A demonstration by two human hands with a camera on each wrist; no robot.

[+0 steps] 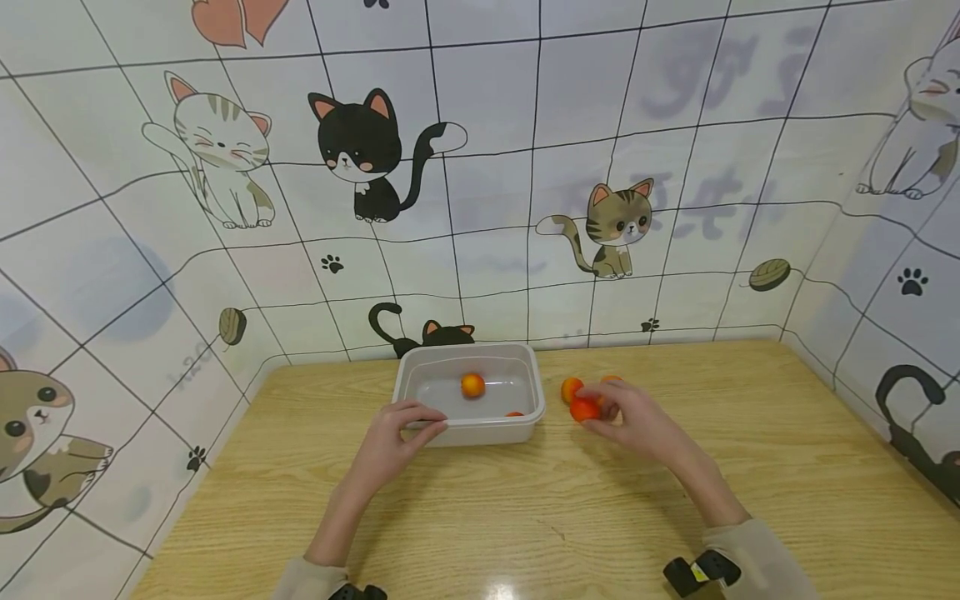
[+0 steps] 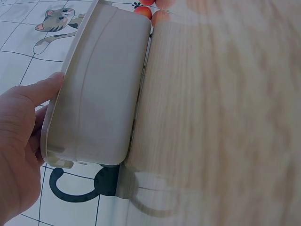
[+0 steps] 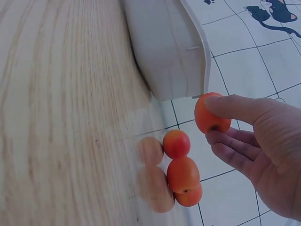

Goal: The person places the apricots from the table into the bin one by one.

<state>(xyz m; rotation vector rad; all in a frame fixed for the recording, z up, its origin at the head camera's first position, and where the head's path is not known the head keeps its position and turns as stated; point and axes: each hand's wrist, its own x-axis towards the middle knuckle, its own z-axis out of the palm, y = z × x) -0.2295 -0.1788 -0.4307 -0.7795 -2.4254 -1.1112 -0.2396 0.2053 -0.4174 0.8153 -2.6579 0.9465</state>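
Note:
A pale plastic bin (image 1: 480, 432) stands on the table. My left hand (image 1: 396, 437) grips its near-left rim; in the left wrist view the thumb (image 2: 49, 88) lies over the rim, with the fingers mostly hidden behind. In the bin sit an orange fruit (image 1: 472, 385) and a red one (image 1: 514, 414), the latter mostly hidden by the near wall. To the right of the bin, my right hand (image 1: 633, 421) pinches a round orange-red fruit (image 3: 203, 117) between thumb and fingers, held above the table. Several similar fruits (image 3: 183, 173) lie on the table beside it.
The wooden table (image 1: 487, 508) meets a cat-patterned wall covering (image 1: 487, 192) behind the bin, with side panels at left and right. A black device (image 1: 701, 571) is strapped on the right wrist, over a beige sleeve (image 1: 765, 558).

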